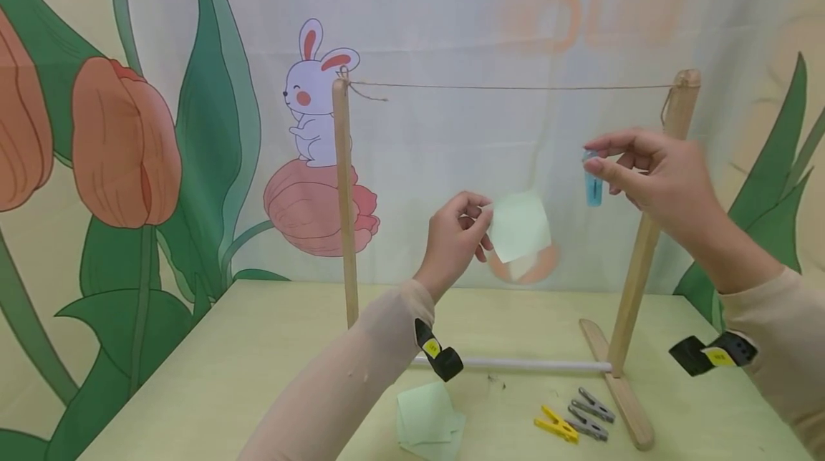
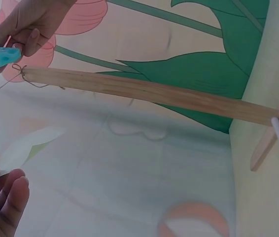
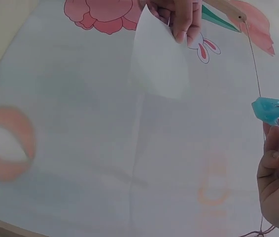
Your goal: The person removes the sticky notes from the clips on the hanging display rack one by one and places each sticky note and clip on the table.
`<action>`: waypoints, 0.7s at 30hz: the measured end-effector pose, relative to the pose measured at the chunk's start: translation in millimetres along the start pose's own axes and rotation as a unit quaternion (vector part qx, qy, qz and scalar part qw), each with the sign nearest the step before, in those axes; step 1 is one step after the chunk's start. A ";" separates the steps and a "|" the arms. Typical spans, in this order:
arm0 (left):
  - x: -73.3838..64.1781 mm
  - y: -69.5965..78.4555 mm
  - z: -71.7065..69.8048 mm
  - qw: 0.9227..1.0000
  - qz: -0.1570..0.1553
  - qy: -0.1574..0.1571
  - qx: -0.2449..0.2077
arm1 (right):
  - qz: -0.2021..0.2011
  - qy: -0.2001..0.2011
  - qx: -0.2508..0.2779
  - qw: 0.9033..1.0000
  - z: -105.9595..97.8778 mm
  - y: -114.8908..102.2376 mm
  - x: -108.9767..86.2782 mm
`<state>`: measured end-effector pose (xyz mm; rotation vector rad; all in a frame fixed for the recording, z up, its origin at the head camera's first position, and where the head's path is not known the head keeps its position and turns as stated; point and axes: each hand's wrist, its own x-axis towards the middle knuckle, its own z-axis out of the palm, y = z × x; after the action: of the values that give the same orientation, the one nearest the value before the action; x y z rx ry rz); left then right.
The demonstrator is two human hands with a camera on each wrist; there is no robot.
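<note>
In the head view, my left hand [image 1: 457, 235] pinches one edge of a pale green paper square [image 1: 520, 226] between thumb and fingers. The paper hangs below the string [image 1: 509, 87] tied between two wooden posts. My right hand [image 1: 664, 175], raised near the right post [image 1: 644, 253], pinches a blue clothespin [image 1: 594, 182] between thumb and index finger. In the right wrist view the clothespin [image 3: 270, 109] overlaps the string. The left wrist view shows the same clothespin [image 2: 2, 57] close to the knot at the post top.
On the table [image 1: 213, 375] lie a yellow clothespin [image 1: 556, 425], a few grey clothespins [image 1: 588, 423] and a stack of green paper squares [image 1: 425, 414]. A white rod [image 1: 535, 364] joins the stand's posts low down; the left post [image 1: 346, 217] stands behind my left arm.
</note>
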<state>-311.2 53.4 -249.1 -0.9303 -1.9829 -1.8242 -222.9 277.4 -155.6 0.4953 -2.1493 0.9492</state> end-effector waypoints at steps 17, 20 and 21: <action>-25.2 -2.5 -4.4 1.000 -0.027 -0.014 0.004 | -0.024 -0.044 0.001 0.999 16.5 19.5 -33.8; -30.1 -8.5 -5.8 0.999 -0.029 -0.019 0.000 | -0.010 -0.050 -0.015 0.999 20.0 23.8 -40.3; -31.6 -10.2 -6.4 0.999 -0.030 -0.019 -0.003 | -0.005 -0.053 -0.020 0.998 21.2 24.7 -42.2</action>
<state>-295.3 39.1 -275.3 -0.9247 -2.0497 -1.8586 -219.2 279.8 -208.7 0.5467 -2.2531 0.8903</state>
